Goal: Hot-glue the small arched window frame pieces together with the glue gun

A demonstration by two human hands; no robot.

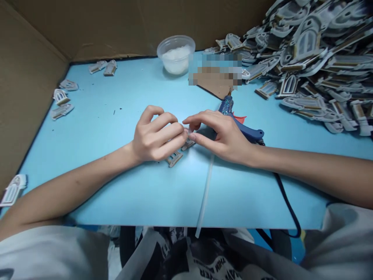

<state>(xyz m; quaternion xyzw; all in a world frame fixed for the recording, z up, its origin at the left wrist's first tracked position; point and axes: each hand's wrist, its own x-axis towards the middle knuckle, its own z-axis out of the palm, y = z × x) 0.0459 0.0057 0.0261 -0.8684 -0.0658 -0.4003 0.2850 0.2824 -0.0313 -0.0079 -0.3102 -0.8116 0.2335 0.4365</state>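
Observation:
My left hand has its fingers curled in, with the tips meeting those of my right hand over the middle of the table. The thumb and index finger of my right hand close toward a small pale, see-through thing at the left fingertips; its kind is too small to tell. Just below the hands lie a small grey window-shaped piece and another such piece, both partly covered by fingers. Behind my right hand rests a blue glue gun with a red trigger. A translucent glue stick extends past the table's front edge.
A clear plastic tub with white contents stands at the back. To the right rises a large heap of window-shaped pieces; several more lie along the left edge. A black cord hangs over the front edge. Cardboard walls surround the blue table.

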